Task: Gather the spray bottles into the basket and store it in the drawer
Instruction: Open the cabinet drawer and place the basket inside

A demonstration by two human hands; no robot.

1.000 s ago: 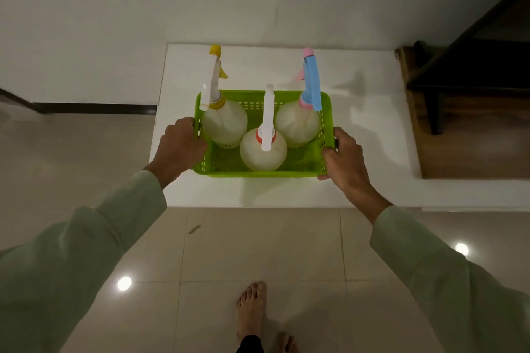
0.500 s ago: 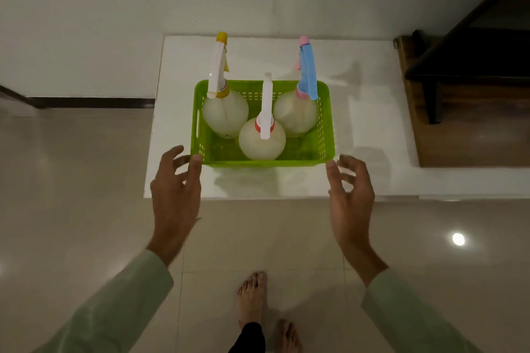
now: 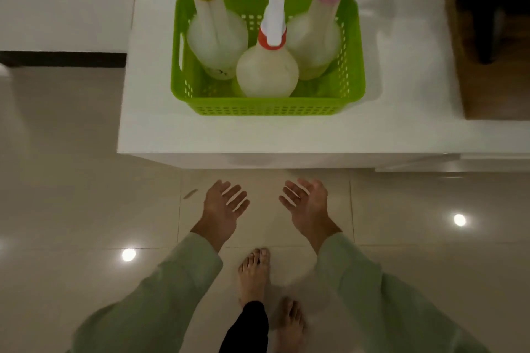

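Bright green perforated plastic basket (image 3: 266, 107), rectangular, with a slot handle on its left wall: stands on the white glossy cabinet top (image 3: 160, 129), upper centre of the frame, near the top's front edge.

Contents, three translucent pale spray bottles, all upright and crowded together. Bottle with yellow collar and white trigger head (image 3: 216, 43): back left of the basket. Bottle with red collar and white trigger head (image 3: 266, 71): front centre, touching both others. Bottle with pink collar and blue trigger head (image 3: 314, 37): back right. The nozzle tips run off the top edge of the frame.

Left hand (image 3: 222, 209): centre of the frame, below the cabinet's front edge, open with fingers spread, holding nothing, well apart from the basket.

Right hand (image 3: 307, 205): just right of centre, level with the left, likewise open and empty.

Pale green sleeves (image 3: 160, 295): lower frame, both arms.

Bare feet (image 3: 253, 275): bottom centre, on beige glossy floor tiles (image 3: 86, 195).

Dark wooden surface (image 3: 499, 71): upper right, beside the cabinet top.
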